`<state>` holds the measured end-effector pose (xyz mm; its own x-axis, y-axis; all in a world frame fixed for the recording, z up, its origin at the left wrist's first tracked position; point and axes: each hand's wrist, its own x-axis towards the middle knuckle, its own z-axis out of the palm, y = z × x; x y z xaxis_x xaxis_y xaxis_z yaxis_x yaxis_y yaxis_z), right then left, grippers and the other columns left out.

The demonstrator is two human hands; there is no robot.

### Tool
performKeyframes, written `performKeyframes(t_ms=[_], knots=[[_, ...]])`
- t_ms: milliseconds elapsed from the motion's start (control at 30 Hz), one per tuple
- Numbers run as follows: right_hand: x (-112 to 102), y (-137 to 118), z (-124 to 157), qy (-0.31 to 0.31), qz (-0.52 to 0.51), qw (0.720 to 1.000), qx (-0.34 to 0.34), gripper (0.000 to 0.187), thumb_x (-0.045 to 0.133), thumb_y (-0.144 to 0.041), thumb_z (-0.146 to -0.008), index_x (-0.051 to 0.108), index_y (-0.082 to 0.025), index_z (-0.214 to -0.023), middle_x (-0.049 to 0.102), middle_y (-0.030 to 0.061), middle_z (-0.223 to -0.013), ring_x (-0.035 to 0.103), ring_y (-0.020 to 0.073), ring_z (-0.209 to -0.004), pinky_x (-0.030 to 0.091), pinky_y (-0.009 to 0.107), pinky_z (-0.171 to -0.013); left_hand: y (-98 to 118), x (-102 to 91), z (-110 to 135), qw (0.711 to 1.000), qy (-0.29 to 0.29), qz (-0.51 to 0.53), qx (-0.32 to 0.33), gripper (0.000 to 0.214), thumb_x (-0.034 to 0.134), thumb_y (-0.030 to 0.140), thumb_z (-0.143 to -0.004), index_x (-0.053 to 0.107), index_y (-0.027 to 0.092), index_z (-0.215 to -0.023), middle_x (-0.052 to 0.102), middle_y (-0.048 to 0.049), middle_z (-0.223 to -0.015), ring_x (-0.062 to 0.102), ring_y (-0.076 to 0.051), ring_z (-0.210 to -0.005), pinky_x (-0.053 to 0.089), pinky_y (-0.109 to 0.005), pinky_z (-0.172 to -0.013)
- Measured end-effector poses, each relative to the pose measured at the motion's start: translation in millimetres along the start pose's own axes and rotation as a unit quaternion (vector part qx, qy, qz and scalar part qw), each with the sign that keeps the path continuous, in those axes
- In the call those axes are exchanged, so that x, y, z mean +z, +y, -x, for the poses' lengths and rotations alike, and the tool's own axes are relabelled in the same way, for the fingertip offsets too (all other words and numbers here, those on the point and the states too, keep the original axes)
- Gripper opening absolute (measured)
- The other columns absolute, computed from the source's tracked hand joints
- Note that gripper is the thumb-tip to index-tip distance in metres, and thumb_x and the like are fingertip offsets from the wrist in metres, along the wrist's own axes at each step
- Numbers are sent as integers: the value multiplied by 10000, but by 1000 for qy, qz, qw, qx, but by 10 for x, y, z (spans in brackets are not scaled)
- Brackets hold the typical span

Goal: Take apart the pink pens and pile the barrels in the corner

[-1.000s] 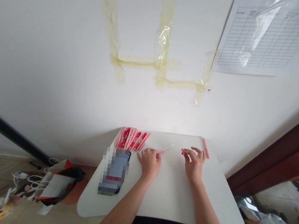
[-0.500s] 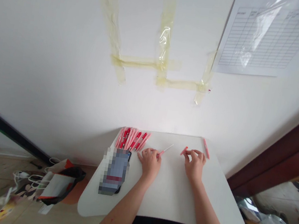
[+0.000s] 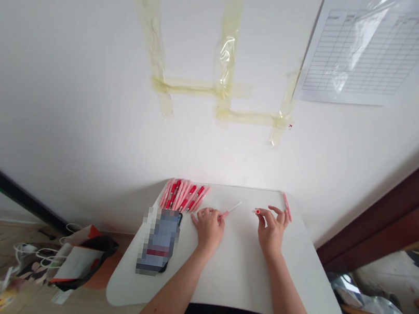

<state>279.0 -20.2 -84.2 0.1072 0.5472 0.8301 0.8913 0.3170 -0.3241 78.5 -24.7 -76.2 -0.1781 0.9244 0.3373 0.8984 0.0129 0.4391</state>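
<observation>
On the white table [image 3: 239, 277] my left hand [image 3: 211, 228] is closed around a pink pen body [image 3: 223, 215], from which a thin, pale refill [image 3: 235, 206] sticks out to the upper right. Farther right, my right hand [image 3: 272, 232] pinches a small pink pen part [image 3: 257, 212] between thumb and forefinger, its red-orange end turned toward me. The other fingers of that hand are raised. A gap separates the two pen pieces. Beyond my right hand a single pink pen [image 3: 287, 207] lies by the table's far right corner.
Several pink and red pens [image 3: 183, 196] lie in a row at the far left. A phone [image 3: 159, 241], blurred out, rests left of my left hand. Behind the table rises a white wall [image 3: 233, 155] with tape strips. Bags [image 3: 87, 259] stand on the floor at left.
The pen part in my right hand has turned from slanted to nearly end-on, showing its red-orange end. My left hand keeps its hold; the whole view has shifted slightly.
</observation>
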Motion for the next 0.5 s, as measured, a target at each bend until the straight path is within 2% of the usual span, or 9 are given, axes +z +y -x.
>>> performKeyframes(t_ms=[233, 500], knots=[[-5, -40, -1, 1, -10, 999, -42, 180, 535, -153, -960, 658, -285, -965, 773, -25, -938, 605, 241, -1103, 229, 592, -1163, 3, -8, 2, 1000, 8, -1, 2, 172, 597, 337, -902, 749, 257, -921, 668, -84, -1099, 513, -302, -1169, 239, -608, -1108], [-21, -54, -11, -5, -12, 999, -36, 165, 556, -170, -959, 668, -291, -945, 776, -38, -927, 616, 245, -1068, 219, 581, -1162, 10, -15, 7, 1000, 6, -1, 2, 169, 594, 334, -903, 744, 260, -926, 668, -82, -1108, 512, -303, -1170, 239, -608, -1111]])
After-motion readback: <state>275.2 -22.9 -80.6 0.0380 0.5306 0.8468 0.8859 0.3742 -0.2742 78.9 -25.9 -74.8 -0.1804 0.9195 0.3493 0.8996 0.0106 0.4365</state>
